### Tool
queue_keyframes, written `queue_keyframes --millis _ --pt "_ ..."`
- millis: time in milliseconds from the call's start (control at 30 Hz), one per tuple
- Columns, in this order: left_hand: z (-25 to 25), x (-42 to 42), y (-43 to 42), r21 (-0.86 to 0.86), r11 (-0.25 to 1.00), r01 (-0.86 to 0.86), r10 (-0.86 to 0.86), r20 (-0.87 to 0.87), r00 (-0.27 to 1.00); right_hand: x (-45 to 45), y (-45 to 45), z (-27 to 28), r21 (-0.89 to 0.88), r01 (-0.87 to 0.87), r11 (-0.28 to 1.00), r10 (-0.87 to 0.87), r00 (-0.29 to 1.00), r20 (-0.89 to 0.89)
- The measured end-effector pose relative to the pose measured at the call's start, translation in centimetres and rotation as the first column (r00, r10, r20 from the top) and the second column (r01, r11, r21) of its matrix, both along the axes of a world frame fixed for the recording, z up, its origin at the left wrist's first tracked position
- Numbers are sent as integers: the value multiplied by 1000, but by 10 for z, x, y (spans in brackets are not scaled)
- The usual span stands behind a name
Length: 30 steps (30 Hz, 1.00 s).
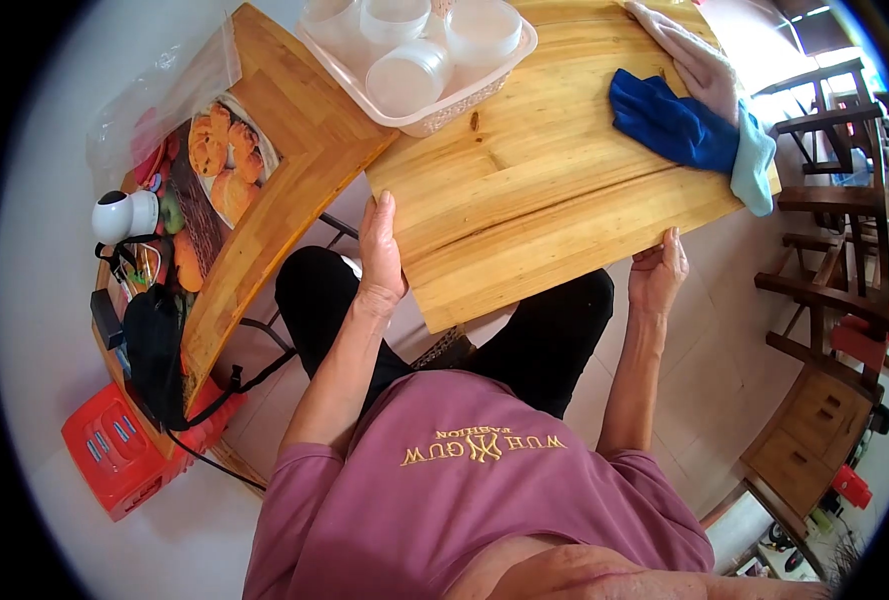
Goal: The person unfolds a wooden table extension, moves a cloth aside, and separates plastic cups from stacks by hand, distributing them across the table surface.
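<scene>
One wooden tabletop (525,190) lies in front of the seated person, its near edge above two black-trousered legs (565,320). The person's two hands are at it, one to a side. The left hand (381,252) is against the left edge near the closest corner, its fingers together and pointing away from the body; whether it grips the wood cannot be told. The right hand (662,268) is at the near edge toward the right, fingers bent and fingertips at the wood; whether they pinch it or only rest there cannot be told either.

On the far left of the tabletop is one pale pink basket (455,112) with at least four round translucent containers (410,78); some look stacked, so the full number is unclear. Toward the far right lie three cloths, bunched and touching: one pink cloth (700,68), one dark blue cloth (673,122) and one pale blue cloth (754,168) that hangs over the edge.

To the left is one side table (315,110), bearing one white device (125,216) with a round head. One red plastic stool (115,455) is below it. On the right are several dark wooden seats (830,200), too overlapped to count, and one wooden cabinet (807,430).
</scene>
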<state>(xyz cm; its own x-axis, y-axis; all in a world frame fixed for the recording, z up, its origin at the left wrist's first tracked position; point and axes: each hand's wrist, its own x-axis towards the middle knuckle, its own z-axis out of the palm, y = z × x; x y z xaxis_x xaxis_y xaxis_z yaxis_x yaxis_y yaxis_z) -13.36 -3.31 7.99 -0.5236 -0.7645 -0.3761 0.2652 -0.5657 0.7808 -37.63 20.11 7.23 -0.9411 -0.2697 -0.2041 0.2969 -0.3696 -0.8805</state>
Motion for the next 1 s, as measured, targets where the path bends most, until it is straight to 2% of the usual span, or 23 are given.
queue_keyframes --millis 133,267,333,500,600,667,767,867,900,1000 --pt "-7 9 -2 22 1000 17 -17 -10 1000 9 18 -12 -79 -114 990 111 993 -45" --pt "-1 17 -1 2 999 35 -35 47 998 30 21 -8 -39 -51 998 51 999 -14" --pt "0 22 0 -14 1000 15 -14 84 996 42 19 -1 17 41 999 -41 999 21" --pt "-5 38 -2 -44 998 54 -48 124 991 65 37 0 -34 -27 999 28 999 46" --pt "-5 47 -3 -39 998 50 -44 140 989 79 40 5 -13 -18 1000 19 996 83" --pt "-8 51 -7 -33 997 74 -69 142 987 86 38 6 11 49 999 -50 994 99" --pt "-6 57 -12 -1 992 126 -126 87 988 94 44 1 -10 41 999 -40 993 114" --pt "-10 58 -14 6 992 126 -127 49 991 89 47 -1 41 23 999 -27 995 91" --pt "-8 57 -13 -12 992 125 -124 63 990 86 50 -9 115 16 993 -23 998 59" --pt "-19 60 -15 24 993 116 -116 7 993 76 53 1 63 -32 997 29 998 52"
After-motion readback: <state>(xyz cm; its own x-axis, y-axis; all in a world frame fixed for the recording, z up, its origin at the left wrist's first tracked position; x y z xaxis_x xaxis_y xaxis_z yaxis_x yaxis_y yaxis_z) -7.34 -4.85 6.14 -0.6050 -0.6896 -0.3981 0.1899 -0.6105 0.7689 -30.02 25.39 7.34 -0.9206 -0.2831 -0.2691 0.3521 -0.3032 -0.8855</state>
